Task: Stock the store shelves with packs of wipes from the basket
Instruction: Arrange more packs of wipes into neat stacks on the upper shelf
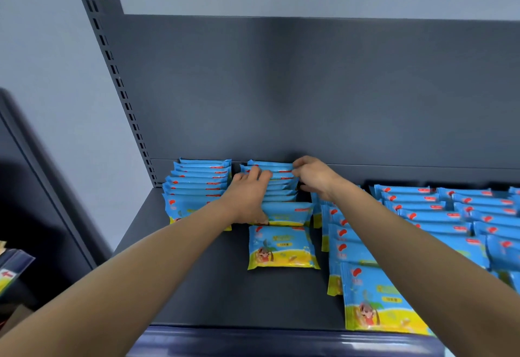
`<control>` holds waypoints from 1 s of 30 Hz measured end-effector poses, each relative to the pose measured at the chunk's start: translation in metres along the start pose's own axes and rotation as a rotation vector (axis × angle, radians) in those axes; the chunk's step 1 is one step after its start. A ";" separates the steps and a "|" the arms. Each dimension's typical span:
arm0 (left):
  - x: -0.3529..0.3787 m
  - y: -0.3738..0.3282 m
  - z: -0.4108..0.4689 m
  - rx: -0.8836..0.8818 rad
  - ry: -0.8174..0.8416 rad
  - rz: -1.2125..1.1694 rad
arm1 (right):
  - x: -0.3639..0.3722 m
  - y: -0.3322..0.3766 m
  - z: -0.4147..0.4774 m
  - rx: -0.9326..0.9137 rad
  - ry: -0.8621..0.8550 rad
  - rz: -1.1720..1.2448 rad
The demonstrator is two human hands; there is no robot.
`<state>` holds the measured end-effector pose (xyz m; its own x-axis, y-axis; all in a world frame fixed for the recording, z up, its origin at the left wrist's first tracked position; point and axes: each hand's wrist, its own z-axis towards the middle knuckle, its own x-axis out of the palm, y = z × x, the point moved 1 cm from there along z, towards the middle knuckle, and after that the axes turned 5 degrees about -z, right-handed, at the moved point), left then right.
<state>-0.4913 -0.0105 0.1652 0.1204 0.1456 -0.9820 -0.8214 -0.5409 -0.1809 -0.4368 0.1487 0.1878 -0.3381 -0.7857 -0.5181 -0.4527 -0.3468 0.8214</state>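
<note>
I see the left hand spread over the row of packs, fingers nearly straight and pressing. The right hand curls round the row's back right end. The row stands on the shelf (against the back panel), with one loose pack lying flat in front of it.

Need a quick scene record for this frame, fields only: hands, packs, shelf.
left hand: rests on second row, left side
right hand: grips that row's rear right end
loose pack: flat on shelf, in front of second row
first row: upright, far left
rows at right: upright
</note>
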 end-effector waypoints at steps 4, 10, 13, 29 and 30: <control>-0.004 0.006 -0.001 -0.068 -0.111 0.077 | 0.001 -0.004 -0.005 -0.060 0.099 -0.087; 0.004 0.012 -0.009 -0.247 -0.058 0.234 | -0.006 0.002 -0.023 -0.024 0.272 -0.523; 0.001 0.013 -0.009 -0.235 -0.011 0.328 | -0.003 0.003 -0.030 -0.021 0.183 -0.850; -0.006 0.043 0.002 -0.190 0.034 -0.306 | 0.006 -0.009 -0.020 0.109 0.238 -0.399; -0.006 0.042 0.001 -0.184 0.053 -0.292 | 0.007 -0.009 -0.020 0.115 0.236 -0.364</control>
<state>-0.5272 -0.0328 0.1636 0.3678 0.2758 -0.8880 -0.6345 -0.6237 -0.4565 -0.4187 0.1366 0.1812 0.0517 -0.7231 -0.6888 -0.6005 -0.5736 0.5571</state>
